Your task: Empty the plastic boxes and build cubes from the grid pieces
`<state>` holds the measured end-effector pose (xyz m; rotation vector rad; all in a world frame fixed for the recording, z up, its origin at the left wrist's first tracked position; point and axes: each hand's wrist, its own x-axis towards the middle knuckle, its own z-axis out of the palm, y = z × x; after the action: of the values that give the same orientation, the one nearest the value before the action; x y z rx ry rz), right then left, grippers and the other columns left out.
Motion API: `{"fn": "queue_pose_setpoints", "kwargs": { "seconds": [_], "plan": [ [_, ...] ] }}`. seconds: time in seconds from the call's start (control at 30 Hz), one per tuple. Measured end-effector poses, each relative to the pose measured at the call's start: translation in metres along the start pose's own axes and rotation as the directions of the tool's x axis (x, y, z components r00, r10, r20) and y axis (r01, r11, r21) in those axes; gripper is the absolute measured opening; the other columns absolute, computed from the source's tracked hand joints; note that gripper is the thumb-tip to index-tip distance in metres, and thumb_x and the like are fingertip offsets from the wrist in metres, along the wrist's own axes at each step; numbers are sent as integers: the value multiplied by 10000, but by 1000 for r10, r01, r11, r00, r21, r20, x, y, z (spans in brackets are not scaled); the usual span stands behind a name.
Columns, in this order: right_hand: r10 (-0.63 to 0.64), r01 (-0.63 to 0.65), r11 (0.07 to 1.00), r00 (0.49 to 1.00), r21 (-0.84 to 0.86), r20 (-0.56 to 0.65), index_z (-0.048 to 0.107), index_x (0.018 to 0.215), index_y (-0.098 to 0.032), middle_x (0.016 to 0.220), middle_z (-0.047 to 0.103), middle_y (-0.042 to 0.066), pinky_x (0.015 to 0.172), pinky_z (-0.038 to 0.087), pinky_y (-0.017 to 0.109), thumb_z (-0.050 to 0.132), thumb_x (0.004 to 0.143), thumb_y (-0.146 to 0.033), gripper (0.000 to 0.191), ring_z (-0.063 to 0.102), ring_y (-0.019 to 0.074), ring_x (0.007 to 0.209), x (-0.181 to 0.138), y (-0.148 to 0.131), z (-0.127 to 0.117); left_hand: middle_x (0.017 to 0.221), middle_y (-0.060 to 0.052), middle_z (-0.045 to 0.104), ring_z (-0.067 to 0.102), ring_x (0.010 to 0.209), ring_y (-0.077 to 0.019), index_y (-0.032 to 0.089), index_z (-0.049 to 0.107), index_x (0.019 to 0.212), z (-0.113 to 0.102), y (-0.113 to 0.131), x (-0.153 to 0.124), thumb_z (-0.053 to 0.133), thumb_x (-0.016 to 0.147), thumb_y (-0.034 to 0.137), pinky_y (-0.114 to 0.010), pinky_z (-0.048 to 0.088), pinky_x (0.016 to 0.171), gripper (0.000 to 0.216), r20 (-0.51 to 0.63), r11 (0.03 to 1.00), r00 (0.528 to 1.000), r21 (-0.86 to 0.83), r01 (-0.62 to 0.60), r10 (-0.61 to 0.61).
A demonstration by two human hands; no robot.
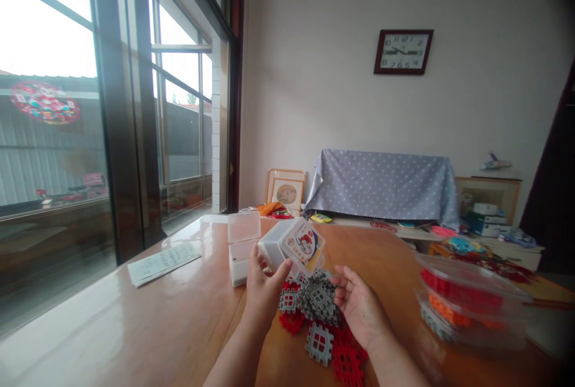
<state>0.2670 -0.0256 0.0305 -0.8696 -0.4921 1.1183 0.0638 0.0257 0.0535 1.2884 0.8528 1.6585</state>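
Note:
My left hand (266,276) grips a translucent plastic box (273,244) with a colourful printed label. The box is tilted over a heap of grey interlocking plastic tiles (320,298) on the wooden table. Red tiles (347,363) lie under and in front of the heap, along with a separate grey tile (319,342) that has a window-like grid. At the heap's right side is my right hand (358,306), palm partly turned up and fingers loosely bent and apart, with nothing visible in them. What the box contains is hard to make out.
A second translucent box (239,261) stands with its lid up, left of the held one. Papers with writing (164,262) lie farther left on the table (193,315). At right are stacked clear containers (471,300) with red, orange and grey pieces. A window wall borders the left.

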Motion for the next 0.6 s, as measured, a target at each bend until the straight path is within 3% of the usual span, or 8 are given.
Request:
{"fn": "queue_pose_setpoints", "kwargs": {
  "seconds": [0.1,0.2,0.33,0.43,0.6],
  "plan": [
    [-73,71,996,996,-46,-44,710,1102,-179,895,748,47,527,503,206,775,784,-500,456,620,122,647,2,0,-1,1334,-154,633,654,1159,-274,231,326,1518,1,8,-2,772,818,429,-387,549,930,853,77,986,995,-150,73,-62],
    [-148,141,984,987,-109,-56,676,1202,-232,1075,745,54,630,556,234,767,774,-584,562,692,190,925,0,-1,0,1290,-152,676,677,1133,-282,210,406,1474,3,15,-6,781,805,454,-383,547,923,805,168,965,980,-220,145,-109],
    [-111,110,992,994,-63,-6,598,1326,-300,1293,682,50,834,577,301,742,780,-642,660,618,234,1217,-4,-3,3,1273,-144,693,713,1034,-272,222,432,1465,5,19,-11,743,831,498,-342,539,823,758,295,943,937,-214,254,-185],
    [-56,58,998,997,-31,61,589,1343,-300,1356,654,45,899,560,334,728,789,-650,670,594,244,1255,-6,-6,6,1264,-129,699,713,995,-255,243,432,1467,7,17,-14,715,845,531,-300,496,752,742,339,938,915,-186,291,-217],
    [-40,43,999,991,-25,128,634,1289,-273,1276,704,53,800,573,357,777,766,-583,625,643,273,1141,-8,-10,8,1236,-108,703,691,915,-222,264,442,1467,8,12,-15,697,836,586,-274,432,693,754,365,924,885,-136,357,-289]
  ]
}}
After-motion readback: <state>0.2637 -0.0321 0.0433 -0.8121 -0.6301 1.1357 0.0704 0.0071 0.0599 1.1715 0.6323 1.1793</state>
